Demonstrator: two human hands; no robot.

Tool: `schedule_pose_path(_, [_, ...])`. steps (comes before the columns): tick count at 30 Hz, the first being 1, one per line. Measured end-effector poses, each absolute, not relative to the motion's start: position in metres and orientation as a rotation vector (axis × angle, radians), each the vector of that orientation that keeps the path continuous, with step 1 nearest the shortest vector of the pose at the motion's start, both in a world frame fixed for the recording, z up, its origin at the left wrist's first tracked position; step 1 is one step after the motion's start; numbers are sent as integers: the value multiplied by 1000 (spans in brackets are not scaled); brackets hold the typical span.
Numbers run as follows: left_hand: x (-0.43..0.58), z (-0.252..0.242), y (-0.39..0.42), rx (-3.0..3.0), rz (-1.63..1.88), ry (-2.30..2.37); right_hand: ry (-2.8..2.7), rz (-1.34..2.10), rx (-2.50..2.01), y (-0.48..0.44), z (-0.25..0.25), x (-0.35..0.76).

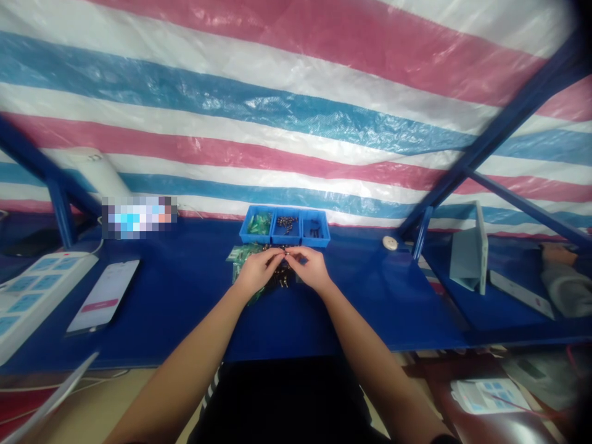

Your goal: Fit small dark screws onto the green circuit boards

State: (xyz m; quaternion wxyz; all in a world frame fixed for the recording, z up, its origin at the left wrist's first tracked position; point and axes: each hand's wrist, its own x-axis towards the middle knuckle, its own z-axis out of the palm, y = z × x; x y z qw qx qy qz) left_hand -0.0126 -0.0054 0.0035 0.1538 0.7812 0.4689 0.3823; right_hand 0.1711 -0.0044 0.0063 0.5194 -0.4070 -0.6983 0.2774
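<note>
- Nearest, my left hand point(259, 271) and right hand point(309, 268) meet over the middle of the blue tabletop point(370, 314), forearms angled inward.
- Both hands are narrowly pinched, and their fingertips point(283, 253) come together on a small dark metal part point(287, 251). It is too small for me to make out its exact form.
- The pinch stays tight and centred, with the wrists low and the hands just above the loose pieces.
- Directly beneath the hands lies a cluster of dark metal parts point(281, 280), just beside a heap of green circuit boards point(243, 262), partly hidden by my left hand.
- Farther on stands a blue three-compartment plastic tray point(284, 235): green pieces fill the left compartment, small dark parts the middle, and a few dark pieces the right.
- To the left lie a smartphone point(104, 295) and a white power strip point(41, 290).
- At far right, a co-worker's hand point(557, 253) rests beyond a grey-blue folder point(469, 250).
</note>
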Motion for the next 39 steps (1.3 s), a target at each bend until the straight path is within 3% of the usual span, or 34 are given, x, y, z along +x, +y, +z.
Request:
schedule_pose_path(17, [-14, 0, -4, 2228, 1126, 1365, -1434, 764, -967, -1, 5, 171])
schedule_pose_path(32, [-14, 0, -4, 2237, 1119, 1372, -1150, 881, -1266, 20, -10, 185])
schedule_pose_path(39, [-14, -2, -3, 2260, 1132, 1361, -1051, 1160, -932, 25, -5, 171])
